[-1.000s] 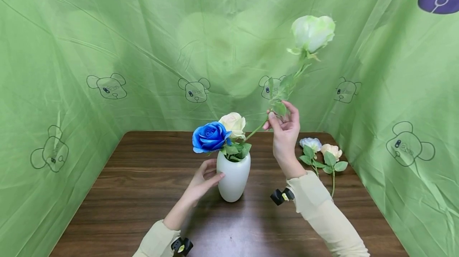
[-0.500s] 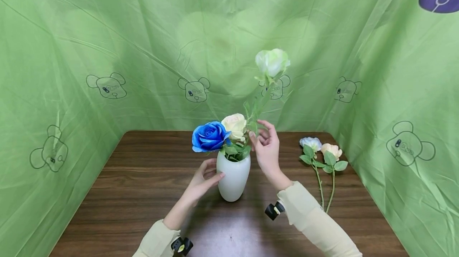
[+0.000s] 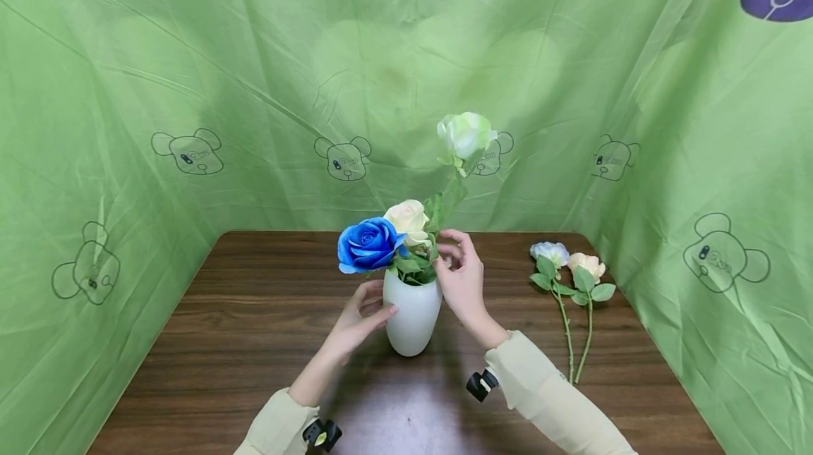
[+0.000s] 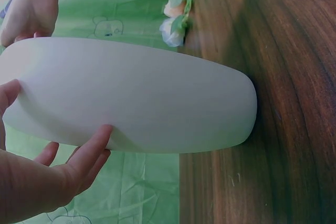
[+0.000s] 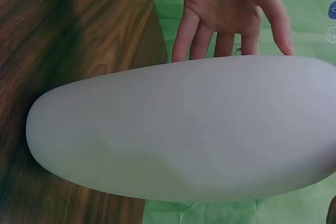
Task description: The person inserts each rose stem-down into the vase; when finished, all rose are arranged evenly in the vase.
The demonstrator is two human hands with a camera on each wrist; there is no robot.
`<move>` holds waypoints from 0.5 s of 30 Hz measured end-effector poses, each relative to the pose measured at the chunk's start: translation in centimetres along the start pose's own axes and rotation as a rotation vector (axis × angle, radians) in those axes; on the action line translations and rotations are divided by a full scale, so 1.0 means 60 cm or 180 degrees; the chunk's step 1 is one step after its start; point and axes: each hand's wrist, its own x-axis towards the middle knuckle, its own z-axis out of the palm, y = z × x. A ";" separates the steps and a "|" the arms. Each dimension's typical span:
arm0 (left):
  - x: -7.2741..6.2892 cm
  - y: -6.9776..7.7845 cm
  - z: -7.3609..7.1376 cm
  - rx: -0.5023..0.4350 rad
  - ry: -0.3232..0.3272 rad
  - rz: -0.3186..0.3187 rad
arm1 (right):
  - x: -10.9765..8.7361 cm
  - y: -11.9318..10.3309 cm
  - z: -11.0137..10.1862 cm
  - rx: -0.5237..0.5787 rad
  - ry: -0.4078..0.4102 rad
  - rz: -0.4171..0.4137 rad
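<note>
A white vase (image 3: pixel 413 321) stands upright on the table, holding a blue rose (image 3: pixel 367 245) and a cream rose (image 3: pixel 406 218). My left hand (image 3: pixel 357 322) steadies its left side, thumb toward the front and fingers around behind; in the left wrist view the fingertips touch the vase wall (image 4: pixel 157 103). At the right of the vase's mouth, my right hand (image 3: pixel 462 284) pinches the stem of a tall pale green-white rose (image 3: pixel 466 135). That rose leans slightly right above the others. Its lower stem is hidden behind leaves and the hand.
Two more flowers lie on the table to the right, a pale blue one (image 3: pixel 550 253) and a peach one (image 3: pixel 587 267), stems toward me. Green printed cloth (image 3: pixel 267 53) hangs behind and at both sides of the brown wooden table (image 3: pixel 254 328).
My right hand has moved left and down with the green-white rose, bringing its stem lower at the vase's mouth. My left hand has stayed on the vase.
</note>
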 end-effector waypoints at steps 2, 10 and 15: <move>0.000 0.000 0.000 0.0015 -0.0002 0.0002 | 0.000 0.011 0.001 -0.0100 -0.0040 -0.0033; -0.001 0.002 0.000 0.0066 0.0013 -0.0002 | -0.003 0.015 0.004 -0.0375 -0.0049 -0.0290; -0.002 0.000 0.000 0.0062 0.0022 0.0018 | 0.007 0.012 -0.002 -0.0185 0.0089 -0.0254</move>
